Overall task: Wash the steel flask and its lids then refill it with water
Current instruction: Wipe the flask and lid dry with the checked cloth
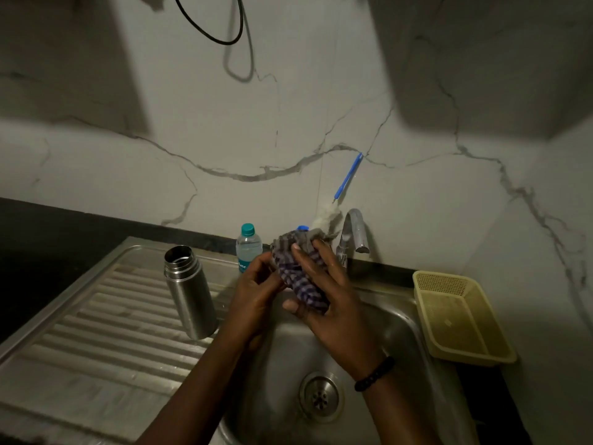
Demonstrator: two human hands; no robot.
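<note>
The steel flask (189, 290) stands upright and uncapped on the ribbed drainboard (96, 332), left of the sink bowl. Above the bowl, both my hands hold a bunched purple checked cloth (296, 271). My right hand (327, 297) wraps round the cloth from the right, fingers curled over it. My left hand (260, 284) pinches its left edge. Whatever the cloth may cover is hidden. No lid shows.
A steel tap (354, 232) rises behind the sink bowl (398, 332), whose drain (321, 398) lies below my wrists. A small plastic water bottle (247, 247) stands behind my hands. A blue bottle brush (348, 178) leans on the marble wall. A yellow plastic basket (462, 316) sits at the right.
</note>
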